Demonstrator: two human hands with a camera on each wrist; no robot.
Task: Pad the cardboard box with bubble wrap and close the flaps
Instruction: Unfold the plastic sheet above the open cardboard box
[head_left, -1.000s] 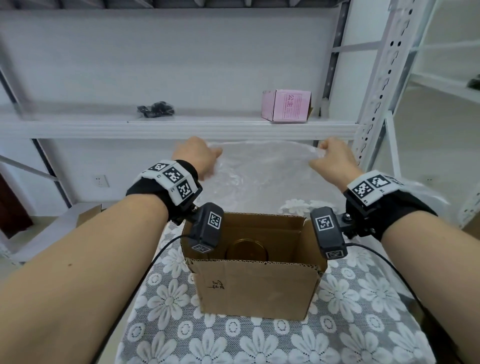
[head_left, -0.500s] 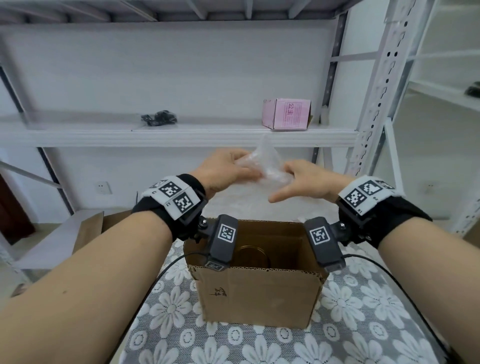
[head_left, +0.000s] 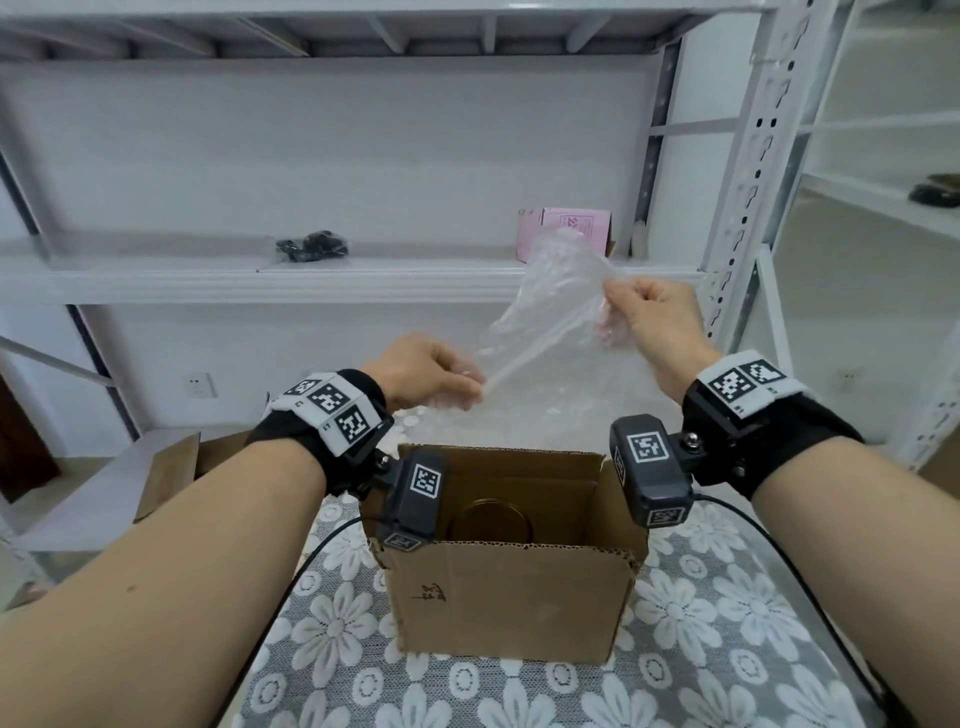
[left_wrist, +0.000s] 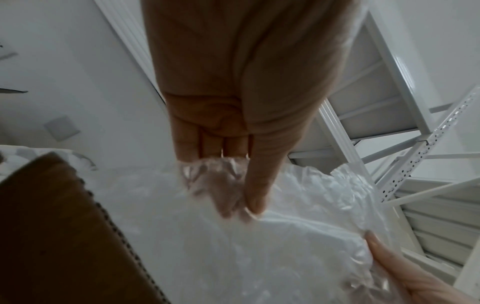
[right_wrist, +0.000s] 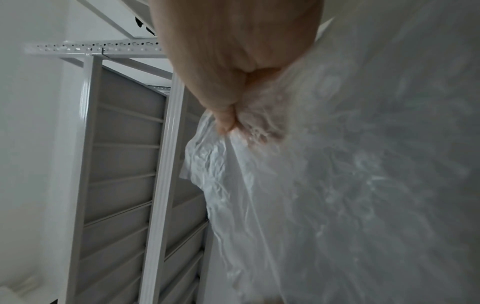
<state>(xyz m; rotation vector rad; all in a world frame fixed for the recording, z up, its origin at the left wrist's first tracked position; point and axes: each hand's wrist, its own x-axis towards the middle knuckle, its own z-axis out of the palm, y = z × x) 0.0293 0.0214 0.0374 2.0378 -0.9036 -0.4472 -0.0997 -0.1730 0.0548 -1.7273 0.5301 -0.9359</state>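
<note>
One sheet of bubble wrap (head_left: 558, 332) was recorded, held in the air above and behind one open cardboard box (head_left: 511, 587). Against the view half a second before, where both hands were bunched together on the sheet at the centre, the hands were found drawn apart, the right raised and the left lowered, so that the sheet was stretched on a slant between them. This was judged a folding or re-gathering of the wrap, preparatory to its being pressed into the box; no padding was yet inside. Left hand (head_left: 423, 371): one, thumb and fingers (left_wrist: 233, 197) pinched on the sheet's lower edge. Right hand (head_left: 657, 325): one, fingers curled tight round a gathered upper corner, confirmed in the right wrist view. One round brass-coloured lid or tin (head_left: 491, 519) was noted at the box bottom; its exact nature could not be told. Box flaps stood upright, none closed. One floral tablecloth (head_left: 322, 639) was noted under the box; one pink carton (head_left: 569, 231) and one black bundle (head_left: 311, 247) on the shelf (head_left: 156, 275) behind.
</note>
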